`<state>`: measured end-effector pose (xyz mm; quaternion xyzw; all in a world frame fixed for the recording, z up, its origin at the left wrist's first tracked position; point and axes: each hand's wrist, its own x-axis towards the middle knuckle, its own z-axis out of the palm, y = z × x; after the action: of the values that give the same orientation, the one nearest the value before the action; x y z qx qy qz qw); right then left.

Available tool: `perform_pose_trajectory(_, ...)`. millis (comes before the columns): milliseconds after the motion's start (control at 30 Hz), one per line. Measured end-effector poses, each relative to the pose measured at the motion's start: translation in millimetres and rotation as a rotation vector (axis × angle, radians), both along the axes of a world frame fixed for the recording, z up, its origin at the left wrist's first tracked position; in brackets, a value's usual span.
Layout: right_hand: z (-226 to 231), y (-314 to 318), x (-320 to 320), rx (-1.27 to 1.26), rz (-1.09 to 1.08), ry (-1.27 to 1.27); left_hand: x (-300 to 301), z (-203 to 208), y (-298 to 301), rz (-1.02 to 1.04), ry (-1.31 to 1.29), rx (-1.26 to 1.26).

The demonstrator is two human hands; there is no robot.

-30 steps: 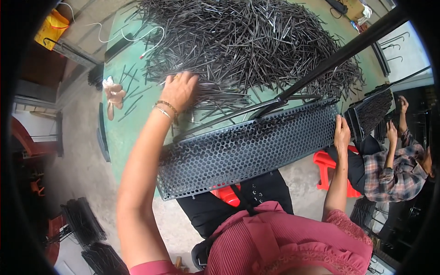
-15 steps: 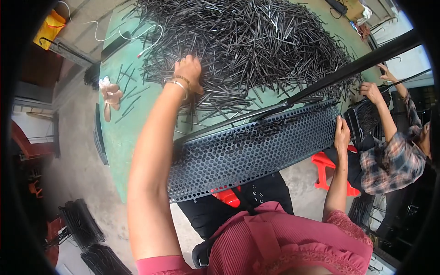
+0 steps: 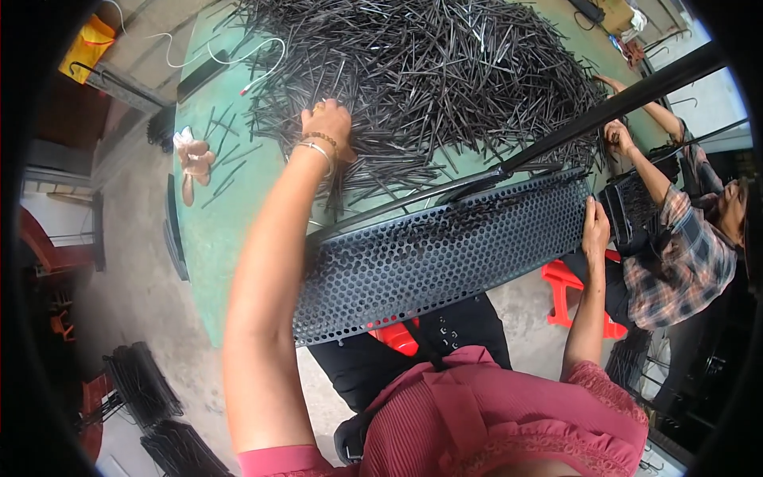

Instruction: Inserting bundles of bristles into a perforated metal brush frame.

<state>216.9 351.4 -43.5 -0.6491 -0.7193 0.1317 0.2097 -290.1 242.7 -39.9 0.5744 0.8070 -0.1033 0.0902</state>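
Note:
A big heap of thin black sticks (image 3: 445, 71) covers the green table (image 3: 203, 270). My left hand (image 3: 327, 126) rests at the heap's near left edge, its fingers curled down around some sticks; the fingertips are hidden. Several sticks poke out below that hand toward me. Across my lap, against the table's near edge, lies a long dark perforated tray (image 3: 445, 258) full of round holes. Dark sticks line part of its far side. My right hand (image 3: 594, 229) grips the tray's right end, thumb up along the edge.
A black bar (image 3: 612, 119) slants over the tray toward the upper right. At the right, another person in a plaid shirt (image 3: 675, 262) reaches to the heap. A red stool (image 3: 563, 294) stands there. Gloves (image 3: 193, 163), a white cable (image 3: 274, 60) and loose sticks lie at the table's left.
My left hand stays at the heap, with sticks bunched below it now. My right hand keeps its hold on the tray. The other person's hands have moved left toward the heap.

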Motion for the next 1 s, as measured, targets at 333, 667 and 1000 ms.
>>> perform_pose_trajectory(333,0,-2,-2,0.032,-0.013,-0.007,2,-7,-14,-0.192,0.053,0.227)
perform_pose_trajectory(667,1,-2,-4,0.02,-0.035,0.002,-59,15,-38,0.159,-0.746,0.904)
perform_pose_trajectory(1000,-1,2,-8,0.011,-0.022,0.044,-81,-15,-88,0.992,-1.85,0.952)
